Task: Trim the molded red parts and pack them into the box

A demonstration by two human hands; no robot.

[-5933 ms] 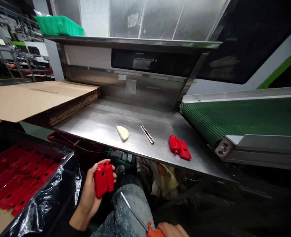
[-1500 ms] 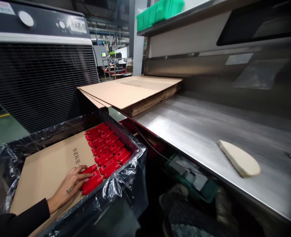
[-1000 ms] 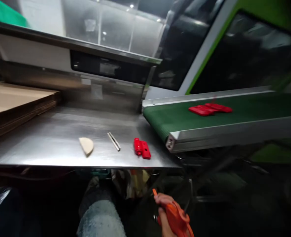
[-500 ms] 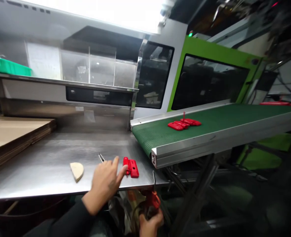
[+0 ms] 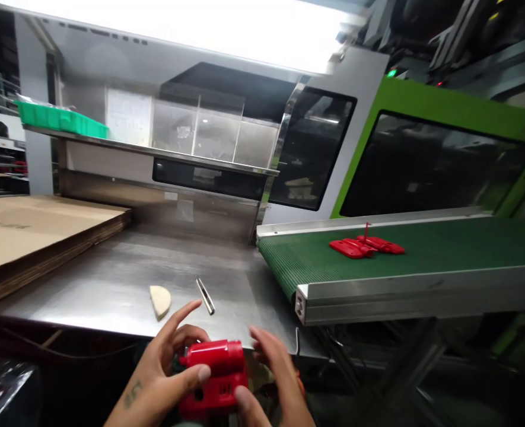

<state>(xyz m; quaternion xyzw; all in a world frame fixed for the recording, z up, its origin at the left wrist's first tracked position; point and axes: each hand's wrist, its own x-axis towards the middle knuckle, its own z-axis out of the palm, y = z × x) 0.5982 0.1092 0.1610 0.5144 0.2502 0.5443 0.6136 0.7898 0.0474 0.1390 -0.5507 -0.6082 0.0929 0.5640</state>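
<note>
A red moulded plastic part (image 5: 218, 359), with a cylinder along its top and a flat plate below, is in my left hand (image 5: 164, 367). My left thumb lies across its front, and the index finger sticks out above. My right hand (image 5: 277, 379) is at the part's right side, its fingers spread and slightly blurred. The right thumb tip overlaps the plate's lower right corner; I cannot tell whether it presses there. Beyond the hands, a slim metal tool (image 5: 205, 295) and a cream half-round piece (image 5: 160, 302) lie on the steel table (image 5: 124, 284).
More red moulded parts (image 5: 364, 245) lie on the green conveyor belt (image 5: 302, 261) at right. Flat cardboard (image 5: 48, 225) is stacked at left. A green tray (image 5: 61, 118) sits on the shelf. A thin bent metal rod (image 5: 296, 341) stands at the table's front edge.
The red part has left the table and is in my left hand, closer to me. My right hand has come up from the orange-handled tool at the table edge. The view has shifted left.
</note>
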